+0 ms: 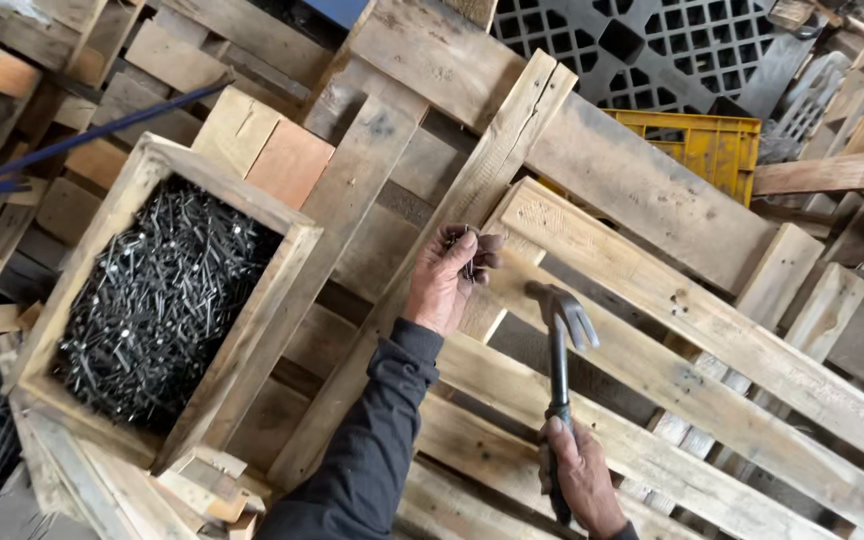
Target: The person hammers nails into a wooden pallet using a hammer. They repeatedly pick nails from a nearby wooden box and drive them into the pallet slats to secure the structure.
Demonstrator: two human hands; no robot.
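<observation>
Near the middle of the pallet (712,340), the left hand (444,280) pinches a small bunch of nails (468,255) against a plank. At five o'clock from it, the right hand (584,480) is wrapped tight around the handle of a claw hammer (562,335), head raised. At nine o'clock sits a wooden box (262,330) full of nails. A badly aimed blow could strike the fingers, since they crowd the nails closely.

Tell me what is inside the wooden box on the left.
The wooden box holds a heap of dark nails, filling it almost wall to wall. Its bottom and anything beneath the heap are covered.
</observation>
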